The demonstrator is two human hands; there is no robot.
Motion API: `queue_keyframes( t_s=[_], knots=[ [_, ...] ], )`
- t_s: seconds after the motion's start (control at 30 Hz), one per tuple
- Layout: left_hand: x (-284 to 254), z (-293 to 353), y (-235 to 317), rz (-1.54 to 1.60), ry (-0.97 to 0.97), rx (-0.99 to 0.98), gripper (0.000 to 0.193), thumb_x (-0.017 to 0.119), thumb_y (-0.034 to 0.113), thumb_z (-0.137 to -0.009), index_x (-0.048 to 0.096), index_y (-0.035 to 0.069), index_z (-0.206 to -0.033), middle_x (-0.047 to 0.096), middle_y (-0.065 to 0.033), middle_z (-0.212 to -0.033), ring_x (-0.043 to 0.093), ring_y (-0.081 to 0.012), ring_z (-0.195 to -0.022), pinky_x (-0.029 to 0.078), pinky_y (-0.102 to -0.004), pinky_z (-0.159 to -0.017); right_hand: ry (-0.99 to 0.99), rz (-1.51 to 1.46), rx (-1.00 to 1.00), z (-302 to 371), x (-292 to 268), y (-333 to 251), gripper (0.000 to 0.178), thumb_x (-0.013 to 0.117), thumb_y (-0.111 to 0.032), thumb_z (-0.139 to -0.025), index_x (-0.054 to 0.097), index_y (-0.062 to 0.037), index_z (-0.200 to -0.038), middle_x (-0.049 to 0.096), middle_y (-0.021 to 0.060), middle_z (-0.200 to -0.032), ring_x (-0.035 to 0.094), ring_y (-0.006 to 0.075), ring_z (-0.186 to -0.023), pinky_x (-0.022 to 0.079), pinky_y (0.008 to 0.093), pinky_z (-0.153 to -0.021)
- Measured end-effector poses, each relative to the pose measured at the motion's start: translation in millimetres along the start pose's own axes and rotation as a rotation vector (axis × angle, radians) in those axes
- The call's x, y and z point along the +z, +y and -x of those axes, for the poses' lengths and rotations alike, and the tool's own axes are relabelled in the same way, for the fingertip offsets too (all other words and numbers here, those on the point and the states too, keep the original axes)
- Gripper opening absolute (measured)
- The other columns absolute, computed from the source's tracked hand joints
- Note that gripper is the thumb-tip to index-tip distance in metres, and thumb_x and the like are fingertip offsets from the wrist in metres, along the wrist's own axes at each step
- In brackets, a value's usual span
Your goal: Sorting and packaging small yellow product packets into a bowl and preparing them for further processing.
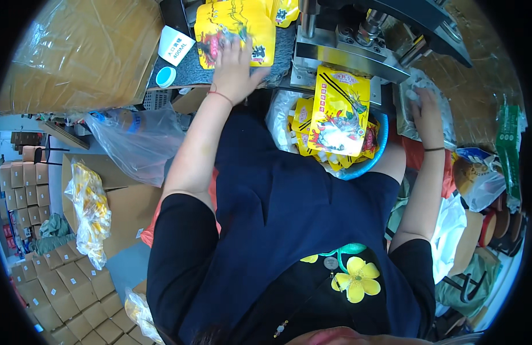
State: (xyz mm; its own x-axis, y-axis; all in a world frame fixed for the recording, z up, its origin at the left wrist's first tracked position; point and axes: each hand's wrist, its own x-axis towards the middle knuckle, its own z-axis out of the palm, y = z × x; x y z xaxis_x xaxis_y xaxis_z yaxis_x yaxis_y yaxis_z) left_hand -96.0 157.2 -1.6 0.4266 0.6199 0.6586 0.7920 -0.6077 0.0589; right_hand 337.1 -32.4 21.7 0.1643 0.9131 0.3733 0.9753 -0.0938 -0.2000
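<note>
My left hand (237, 69) lies with its fingers stretched out on the top of a stack of yellow printed pouches (260, 34) on the dark mat. Over at the right, my right hand (429, 118) reaches to a plastic-lined tray (444, 109); its fingers are curled at a small white piece (414, 95) too small to name. Between the hands, one yellow pouch (339, 115) hangs flat from the front of a metal press (352, 54). Below it, a blue basket (383, 138) in my lap holds several more yellow pouches with white spouts.
A white paper label (175, 46) and a light-blue round cap (165, 77) sit left of the stack. Large taped cartons (76, 52) flank the bench. A clear plastic bag (139, 138) hangs below its edge. Stacked boxes (64, 287) fill the floor at the lower left.
</note>
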Motion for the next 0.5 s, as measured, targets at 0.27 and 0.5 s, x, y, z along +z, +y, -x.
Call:
queue_keyframes(
  t_s=[0.27,0.5],
  knots=[
    [-21.0,40.6,16.8,0.495,-0.095,-0.167,0.027,0.056,0.000,-0.090,0.064,0.001,-0.115,0.068,-0.0177,-0.098,0.064,-0.0366,-0.095,0.052,-0.0397,-0.082,0.063,-0.050,-0.150,-4.5,-6.1,-6.7,0.029,0.062,-0.001,-0.086,0.062,-0.0053,-0.116,0.063,0.0164,-0.111,0.061,0.0382,-0.101,0.051,0.0393,-0.086],
    [-43.6,44.0,85.2,1.123,-0.555,-0.436,0.024,0.076,0.019,-0.089,0.065,-0.001,-0.082,0.062,0.0010,-0.072,0.058,-0.0021,-0.067,0.049,-0.0223,-0.059,0.006,-0.518,-0.041,20.9,-28.2,-86.4,0.023,0.069,-0.008,-0.087,0.065,-0.0030,-0.110,0.065,0.0110,-0.104,0.064,0.0229,-0.096,0.050,0.0339,-0.082]
  ],
)
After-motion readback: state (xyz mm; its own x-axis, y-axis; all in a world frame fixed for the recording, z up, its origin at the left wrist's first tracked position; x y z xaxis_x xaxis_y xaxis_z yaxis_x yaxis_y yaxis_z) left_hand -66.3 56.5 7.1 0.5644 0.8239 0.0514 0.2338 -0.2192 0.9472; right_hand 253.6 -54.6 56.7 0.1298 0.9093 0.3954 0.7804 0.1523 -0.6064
